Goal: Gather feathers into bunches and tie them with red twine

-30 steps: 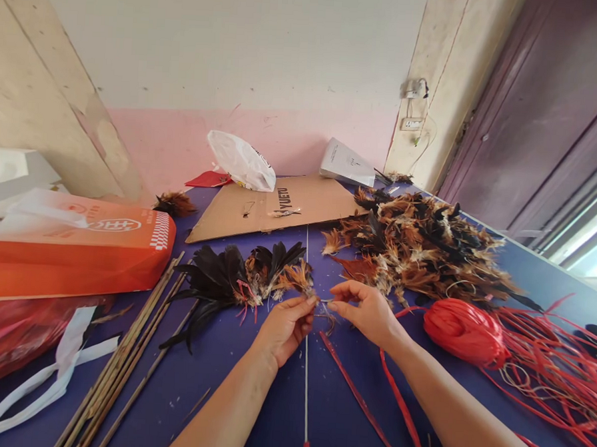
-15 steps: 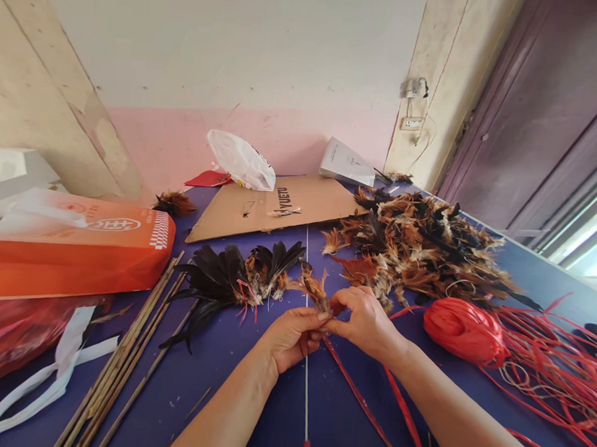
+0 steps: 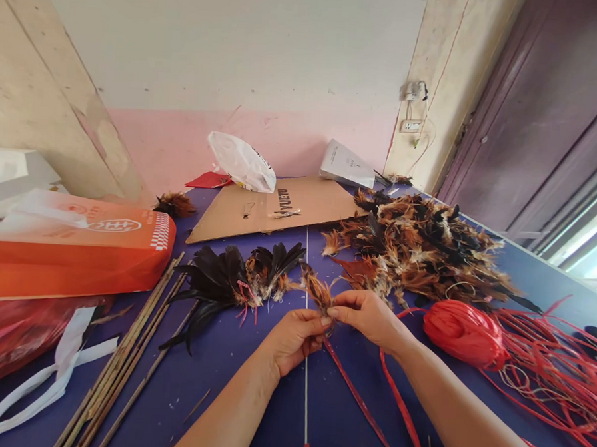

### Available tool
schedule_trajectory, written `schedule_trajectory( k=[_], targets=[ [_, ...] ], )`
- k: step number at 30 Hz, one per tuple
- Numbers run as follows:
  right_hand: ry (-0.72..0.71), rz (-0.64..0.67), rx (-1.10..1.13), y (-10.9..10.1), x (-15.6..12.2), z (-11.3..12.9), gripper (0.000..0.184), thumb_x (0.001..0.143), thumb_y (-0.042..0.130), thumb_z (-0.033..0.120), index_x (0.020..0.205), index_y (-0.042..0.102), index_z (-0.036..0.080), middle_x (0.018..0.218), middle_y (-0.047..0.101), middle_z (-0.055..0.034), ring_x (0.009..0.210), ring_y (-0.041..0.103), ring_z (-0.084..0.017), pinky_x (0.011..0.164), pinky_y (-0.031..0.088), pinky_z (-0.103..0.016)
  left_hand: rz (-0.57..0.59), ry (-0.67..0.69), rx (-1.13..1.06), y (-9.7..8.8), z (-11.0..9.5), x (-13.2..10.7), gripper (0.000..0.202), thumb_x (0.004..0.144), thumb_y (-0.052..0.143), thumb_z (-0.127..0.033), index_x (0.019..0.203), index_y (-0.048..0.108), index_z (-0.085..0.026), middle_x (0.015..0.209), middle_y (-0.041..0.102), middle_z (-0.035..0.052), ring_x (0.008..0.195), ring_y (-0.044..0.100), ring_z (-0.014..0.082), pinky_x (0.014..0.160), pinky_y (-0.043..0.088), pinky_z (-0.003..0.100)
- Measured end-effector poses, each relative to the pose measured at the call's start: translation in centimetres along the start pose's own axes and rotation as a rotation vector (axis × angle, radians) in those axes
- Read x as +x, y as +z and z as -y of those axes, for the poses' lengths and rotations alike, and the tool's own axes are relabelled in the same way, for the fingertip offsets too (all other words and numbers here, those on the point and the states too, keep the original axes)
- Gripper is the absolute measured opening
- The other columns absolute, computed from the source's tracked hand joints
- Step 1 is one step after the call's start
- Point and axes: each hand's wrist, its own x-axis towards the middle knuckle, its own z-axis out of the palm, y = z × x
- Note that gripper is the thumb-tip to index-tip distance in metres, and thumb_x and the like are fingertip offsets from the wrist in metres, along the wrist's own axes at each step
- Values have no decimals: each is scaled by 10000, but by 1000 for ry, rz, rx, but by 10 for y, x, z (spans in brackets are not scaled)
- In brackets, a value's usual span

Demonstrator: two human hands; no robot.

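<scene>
A small bunch of brown feathers (image 3: 319, 290) points away from me, its base pinched by my left hand (image 3: 298, 337) between thumb and fingers. My right hand (image 3: 366, 318) closes thumb and forefinger on the same bunch from the right side. A red plastic strip (image 3: 357, 395) trails toward me from just below my left fingers. Another red strip (image 3: 402, 406) runs under my right wrist. Left of my hands, bundles of black feathers (image 3: 226, 273) with pinkish ties lie on the blue table (image 3: 249, 408). Farther right sits a big heap of brown and black feathers (image 3: 422, 250).
A ball of red plastic twine (image 3: 465, 332) with tangled strands lies at right. Thin sticks (image 3: 121, 361), white strips (image 3: 66, 358) and an orange paper bag (image 3: 71, 251) are at left. Behind are flat cardboard (image 3: 279, 206), a white plastic bag (image 3: 241, 162) and a grey box (image 3: 346, 162).
My right hand has shifted slightly up, from the base of the bunch to a pinch higher on its right side. My left hand keeps its hold nearly in place.
</scene>
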Motion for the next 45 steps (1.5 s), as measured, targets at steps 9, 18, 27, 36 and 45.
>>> schedule_trajectory(
  k=[9,18,27,36,45],
  targets=[
    [113,-15,301,11,4,-14,179,601,668,298,649,588,146,614,580,32,578,501,-91,604,389,-226,1,66,222,2,4,0,181,571,733,-269,614,633,-125,522,503,-27,467,419,48,490,301,195],
    [60,-193,271,22,8,-17,147,627,637,265,633,555,143,602,536,35,576,476,-87,577,382,-206,-194,319,447,9,7,4,207,590,688,-323,559,629,-127,446,445,-43,443,322,64,455,239,213],
    [126,40,311,11,4,-14,230,608,667,315,729,620,124,680,611,-2,627,540,-118,641,424,-248,4,191,410,8,4,-2,201,607,690,-318,633,656,-121,496,460,-32,462,347,64,480,271,214],
    [106,-152,449,19,6,-13,158,592,677,266,603,586,137,557,545,36,518,466,-73,546,378,-211,-159,151,180,13,8,1,178,572,732,-236,689,674,-117,539,525,-10,478,429,56,496,342,191],
    [38,-110,245,6,5,-8,319,648,643,370,877,603,153,721,589,5,576,491,-80,572,395,-218,-127,68,-97,5,-5,0,143,598,725,-172,695,654,-94,539,528,-13,468,464,36,414,344,125]
  ],
)
